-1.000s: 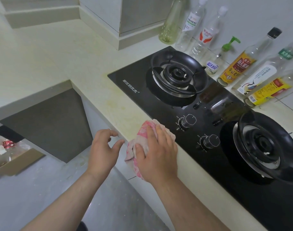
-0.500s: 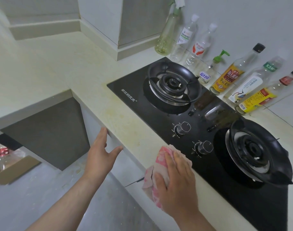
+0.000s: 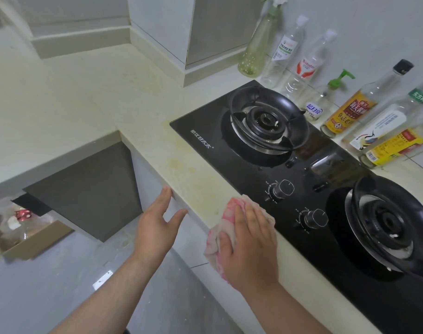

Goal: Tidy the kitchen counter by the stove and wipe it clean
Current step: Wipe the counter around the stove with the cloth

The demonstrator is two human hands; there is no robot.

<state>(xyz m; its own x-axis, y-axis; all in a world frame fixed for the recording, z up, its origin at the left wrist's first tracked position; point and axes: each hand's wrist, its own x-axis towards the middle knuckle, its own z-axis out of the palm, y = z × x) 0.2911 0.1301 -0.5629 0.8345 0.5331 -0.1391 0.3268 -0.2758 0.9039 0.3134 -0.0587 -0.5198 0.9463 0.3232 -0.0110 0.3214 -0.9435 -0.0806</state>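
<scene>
Counter [image 3: 85, 104], pale stone with yellowish stains, runs from the upper left of the frame down to the lower right, its front edge crossing the middle. Set into it on the right is a black glass stove [image 3: 241, 165] with one burner [image 3: 265, 121] at centre top and another [image 3: 388, 222] at the right edge. A row of bottles [image 3: 350, 109] stands along the wall in the upper right.

The right hand [image 3: 251, 244], low and centre, lies flat with fingers spread and nearly straight, pressing a pink cloth [image 3: 232, 210] onto the counter strip just in front of the stove; part of the cloth hangs over the edge. The left hand [image 3: 155, 227], beside it to the left, is open and holds nothing, its fingertips touching the counter's front edge. Two knobs [image 3: 281, 189] sit just right of the cloth.
</scene>
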